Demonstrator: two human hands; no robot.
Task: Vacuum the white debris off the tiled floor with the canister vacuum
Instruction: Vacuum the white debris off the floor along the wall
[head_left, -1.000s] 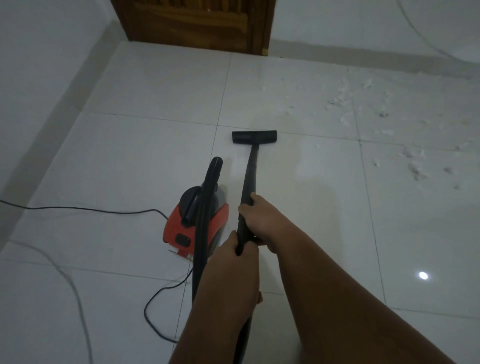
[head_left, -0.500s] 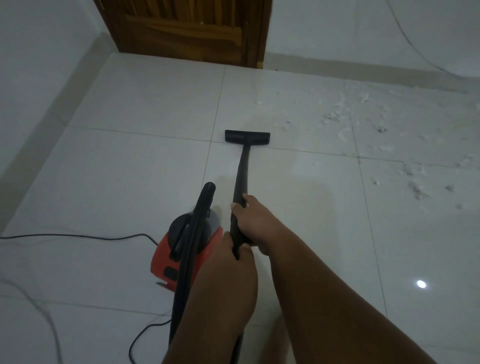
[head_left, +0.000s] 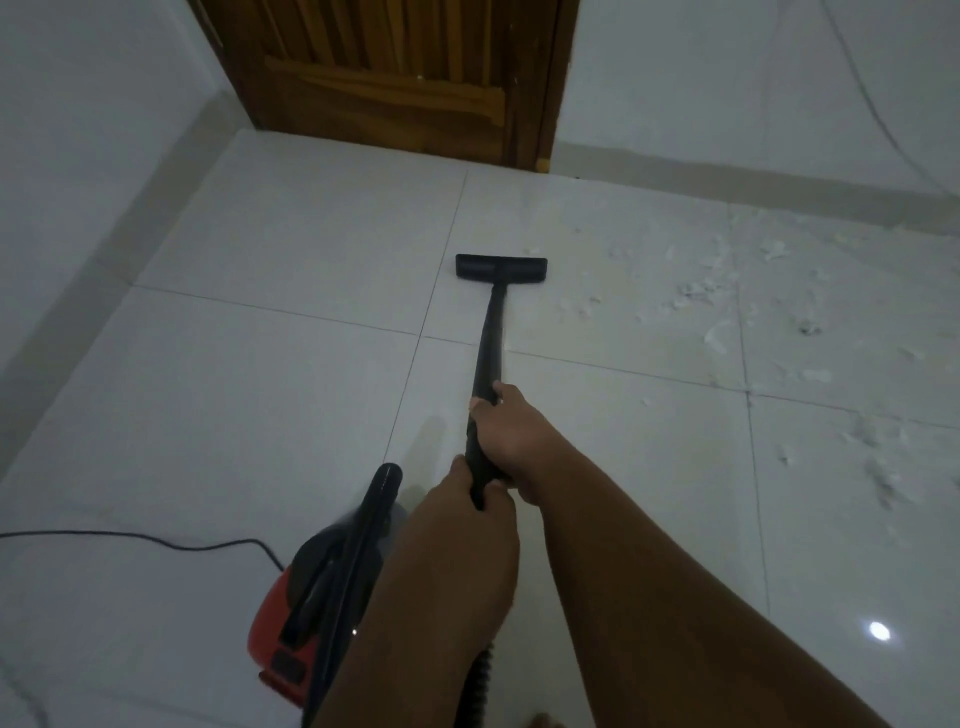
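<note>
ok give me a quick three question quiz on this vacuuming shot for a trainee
1. True or false: the white debris lies to the left of the nozzle.
2. Which hand grips the wand nearer the nozzle? A. left hand B. right hand C. neither, only one hand holds it
3. Fill in: the red canister sits on the person's ___ side.

Key: 1 false, it lies to the right of the nozzle. 2 B, and both hands grip the wand. 3 left.
</note>
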